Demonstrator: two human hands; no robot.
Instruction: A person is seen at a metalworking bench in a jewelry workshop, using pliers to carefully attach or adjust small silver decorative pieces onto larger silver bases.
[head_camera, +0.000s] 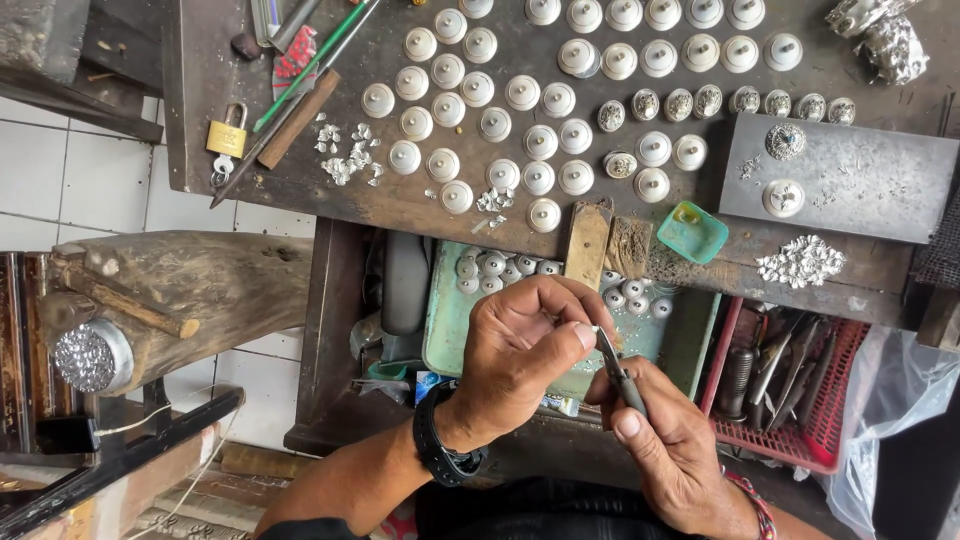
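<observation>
My left hand (520, 345), a black watch on its wrist, is curled with thumb and fingers pinched on something tiny that the fingers hide. My right hand (670, 440) grips slim metal tweezers (618, 370) whose tip meets the left fingertips. Both hands hover over a green tray (445, 320) of small white round caps, just below the bench edge. On the dark wooden bench (300, 180) above lie several rows of white domed buttons (540, 140) with centre pins, and a few ornate silver ones (690, 102).
A brass padlock (228, 132), files and sticks lie at the bench's left. A teal dish (692, 232), a metal block (850, 180) with two pieces, and silver scraps (800, 262) sit right. A red basket (790, 390) of tools stands lower right; a wooden stump (190, 285) stands left.
</observation>
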